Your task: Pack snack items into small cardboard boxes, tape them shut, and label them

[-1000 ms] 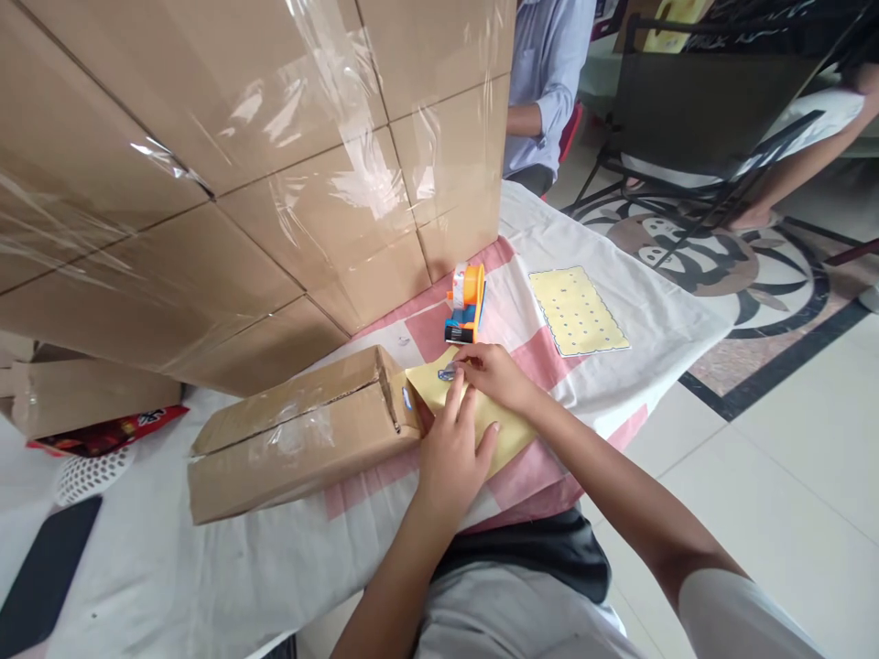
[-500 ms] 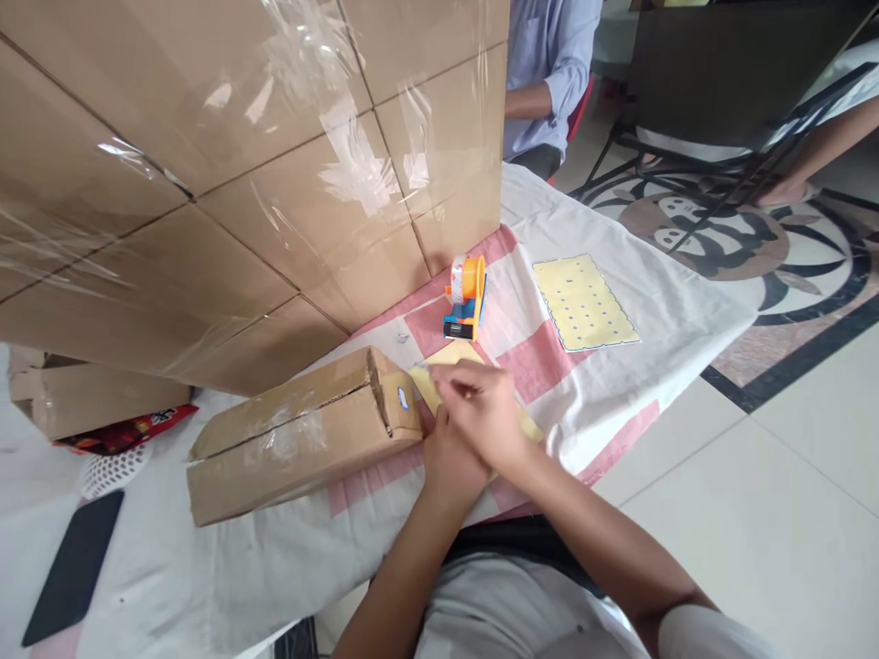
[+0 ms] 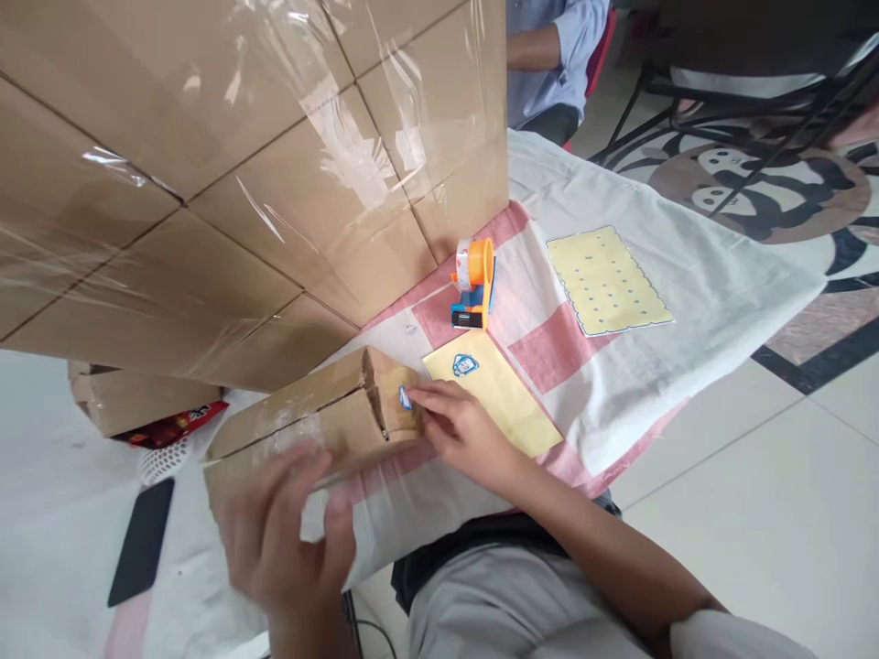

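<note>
Yellow card (image 3: 504, 398), blue-and-white sticker (image 3: 465, 365)

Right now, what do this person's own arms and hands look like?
They are human, with no cables. The right hand and forearm are bare: no glove, ring or watch shows. A short, plain, pale grey sleeve covers part of the right upper arm. The left hand also wears no glove, though blur hides finer detail; its sleeve is out of view.

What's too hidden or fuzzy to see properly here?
All in the head view:
Left hand: blurred, so whether it touches the long box is unclear.
Blue-and-white sticker by the right hand: too small to read.
Red bag: partly hidden by the small box.
Person in blue shirt: head cut off by top edge, hand behind the stacked boxes.
</note>
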